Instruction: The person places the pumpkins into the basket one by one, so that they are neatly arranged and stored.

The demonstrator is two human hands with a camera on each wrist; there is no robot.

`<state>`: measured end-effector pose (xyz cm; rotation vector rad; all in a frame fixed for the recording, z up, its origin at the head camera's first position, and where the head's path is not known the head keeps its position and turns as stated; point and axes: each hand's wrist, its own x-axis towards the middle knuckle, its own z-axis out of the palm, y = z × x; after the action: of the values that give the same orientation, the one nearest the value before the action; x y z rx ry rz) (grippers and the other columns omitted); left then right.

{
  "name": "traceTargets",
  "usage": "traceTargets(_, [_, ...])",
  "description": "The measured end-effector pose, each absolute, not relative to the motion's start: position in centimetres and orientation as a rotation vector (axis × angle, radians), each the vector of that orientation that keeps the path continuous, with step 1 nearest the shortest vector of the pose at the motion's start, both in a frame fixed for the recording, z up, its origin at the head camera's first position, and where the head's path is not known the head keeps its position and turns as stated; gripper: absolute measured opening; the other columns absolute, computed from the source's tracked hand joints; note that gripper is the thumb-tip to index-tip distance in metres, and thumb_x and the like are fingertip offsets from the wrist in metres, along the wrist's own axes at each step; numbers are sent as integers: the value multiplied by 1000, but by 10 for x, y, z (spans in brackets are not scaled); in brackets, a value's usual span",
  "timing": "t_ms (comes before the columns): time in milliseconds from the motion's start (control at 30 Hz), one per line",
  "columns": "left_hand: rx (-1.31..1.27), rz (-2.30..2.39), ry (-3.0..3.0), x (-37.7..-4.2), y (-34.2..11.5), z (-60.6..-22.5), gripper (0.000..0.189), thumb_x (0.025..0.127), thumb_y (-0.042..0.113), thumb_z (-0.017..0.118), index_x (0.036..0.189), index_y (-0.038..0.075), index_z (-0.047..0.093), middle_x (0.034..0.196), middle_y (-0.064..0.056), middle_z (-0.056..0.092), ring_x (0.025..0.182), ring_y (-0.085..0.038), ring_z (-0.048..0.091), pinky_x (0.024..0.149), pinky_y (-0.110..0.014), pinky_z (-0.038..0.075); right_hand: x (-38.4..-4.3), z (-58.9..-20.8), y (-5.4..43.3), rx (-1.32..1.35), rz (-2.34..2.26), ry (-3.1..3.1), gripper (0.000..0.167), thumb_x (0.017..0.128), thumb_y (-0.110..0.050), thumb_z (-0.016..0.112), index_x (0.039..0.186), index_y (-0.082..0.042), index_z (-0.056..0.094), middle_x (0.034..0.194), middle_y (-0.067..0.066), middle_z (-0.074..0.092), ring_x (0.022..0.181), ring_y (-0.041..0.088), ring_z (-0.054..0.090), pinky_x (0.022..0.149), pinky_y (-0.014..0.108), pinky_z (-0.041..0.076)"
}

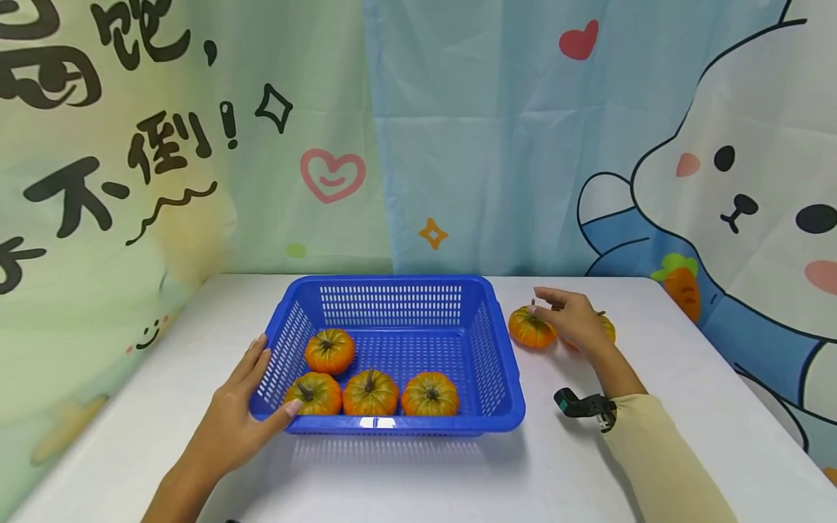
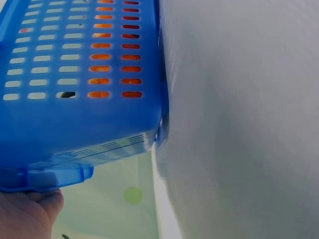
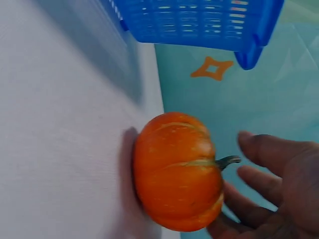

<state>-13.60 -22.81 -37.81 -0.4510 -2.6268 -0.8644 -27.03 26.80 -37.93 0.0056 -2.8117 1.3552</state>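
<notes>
A blue plastic basket (image 1: pixel 392 423) with slotted walls stands on the white table. Several small orange pumpkins lie inside, among them a front one (image 1: pixel 429 394) and one farther back (image 1: pixel 330 351). My left hand (image 1: pixel 229 414) rests on the basket's left front corner, fingers along the left rim and thumb over the front rim. To the right of the basket, my right hand (image 1: pixel 575 319) hovers with spread fingers beside an orange pumpkin (image 3: pixel 177 172). Its stem points toward the thumb, with a gap between. Another pumpkin (image 1: pixel 608 328) is partly hidden behind this hand.
The white table (image 1: pixel 654 407) extends in front of and beside the basket. A printed curtain (image 1: pixel 458 145) hangs directly behind the table's far edge. A black wrist camera mount (image 1: pixel 582 404) sticks out from the right wrist, close over the table.
</notes>
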Motion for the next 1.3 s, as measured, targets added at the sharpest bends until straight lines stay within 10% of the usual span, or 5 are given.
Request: traceTargets(1300, [-437,-854,-2639,-134,-226,-375,86,83,39,73,144,-9,36,159,-13,22,140,-42,27,103,-63,31,-275,-345,252,-14,1363,-2797,66,95,-46,58,144,-4,46,135,23,51,119,37,50,98,46,46])
